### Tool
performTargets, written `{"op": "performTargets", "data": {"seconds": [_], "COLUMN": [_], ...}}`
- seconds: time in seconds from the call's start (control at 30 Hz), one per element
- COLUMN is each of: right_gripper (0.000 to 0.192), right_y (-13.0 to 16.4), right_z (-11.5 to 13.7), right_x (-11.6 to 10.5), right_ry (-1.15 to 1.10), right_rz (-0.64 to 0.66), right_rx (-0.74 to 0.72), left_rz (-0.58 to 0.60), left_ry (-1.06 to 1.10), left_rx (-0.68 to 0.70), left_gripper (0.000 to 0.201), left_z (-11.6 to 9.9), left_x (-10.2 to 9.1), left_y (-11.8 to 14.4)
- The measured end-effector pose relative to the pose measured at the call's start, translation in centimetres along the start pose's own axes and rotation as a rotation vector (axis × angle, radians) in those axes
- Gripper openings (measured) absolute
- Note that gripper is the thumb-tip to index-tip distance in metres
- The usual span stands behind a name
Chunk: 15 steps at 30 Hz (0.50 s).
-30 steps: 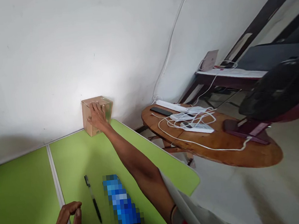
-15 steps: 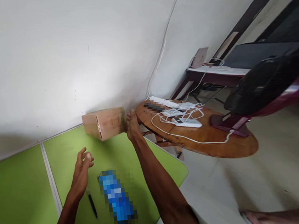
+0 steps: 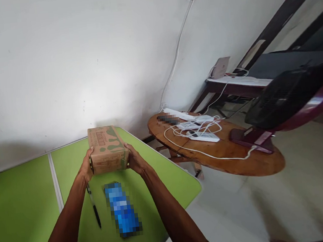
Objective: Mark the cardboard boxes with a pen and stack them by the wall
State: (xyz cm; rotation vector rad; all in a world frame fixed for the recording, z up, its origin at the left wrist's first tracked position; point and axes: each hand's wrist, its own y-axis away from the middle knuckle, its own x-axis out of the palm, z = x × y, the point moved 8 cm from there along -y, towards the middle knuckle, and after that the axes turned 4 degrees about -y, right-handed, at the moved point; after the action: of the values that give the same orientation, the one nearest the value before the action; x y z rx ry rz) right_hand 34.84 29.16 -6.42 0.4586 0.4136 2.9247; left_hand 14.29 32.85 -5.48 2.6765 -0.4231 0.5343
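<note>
Blue object: a blurred-out blue oblong thing (image 3: pixel 122 209) lies nearest on the bright green counter (image 3: pixel 21 212); what it is cannot be made out.
Pen: a slim black pen (image 3: pixel 94 209) lies just left of it, its upper end hidden under the left wrist.
Left hand: the left hand (image 3: pixel 86 168) presses flat on the left side of the brown cardboard box with green print (image 3: pixel 107 150).
Right hand: the right hand (image 3: pixel 135 161) presses the opposite side, so both hands are clamped on the box.
Box: held level above the counter, in front of the person.
Change: half a second ago only the right hand held it, tipped sideways near the wall, while the left hand hovered open over the pen.
Beyond: a round wooden side table (image 3: pixel 240 159) to the right carries white power strips and cables (image 3: pixel 199 128).
Cut off: a dark fan (image 3: pixel 288 96) runs out of frame.
</note>
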Motion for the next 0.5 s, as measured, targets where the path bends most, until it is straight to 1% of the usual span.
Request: {"op": "performTargets", "data": {"seconds": [0.1, 0.2, 0.27, 0.33, 0.4, 0.5], "right_gripper": [0.072, 0.071, 0.071, 0.069, 0.065, 0.06], "right_y": [3.0, 6.7, 9.1, 11.4, 13.4, 15.9], "right_z": [0.8, 2.7, 3.9, 5.0, 5.7, 5.8], "right_x": [1.3, 2.7, 3.7, 5.2, 6.9, 8.5], "right_ry": [-0.012, -0.054, -0.09, -0.102, -0.082, -0.028], "right_rz": [0.091, 0.169, 0.201, 0.257, 0.32, 0.365], "right_rx": [-0.119, -0.279, -0.344, -0.386, -0.414, -0.435], "left_rz": [-0.046, -0.071, -0.113, -0.162, -0.202, -0.262], "left_ry": [-0.004, 0.035, 0.093, 0.163, 0.222, 0.264], "left_rx": [0.052, 0.121, 0.149, 0.143, 0.119, 0.119], "left_gripper": [0.089, 0.094, 0.095, 0.093, 0.092, 0.092], "left_z": [-0.4, -0.7, -0.5, 0.2, 1.4, 2.8], "left_x": [-1.9, -3.8, -5.3, -6.6, -7.5, -9.0], "left_y": [4.5, 9.8, 13.2, 16.1, 18.5, 21.4]}}
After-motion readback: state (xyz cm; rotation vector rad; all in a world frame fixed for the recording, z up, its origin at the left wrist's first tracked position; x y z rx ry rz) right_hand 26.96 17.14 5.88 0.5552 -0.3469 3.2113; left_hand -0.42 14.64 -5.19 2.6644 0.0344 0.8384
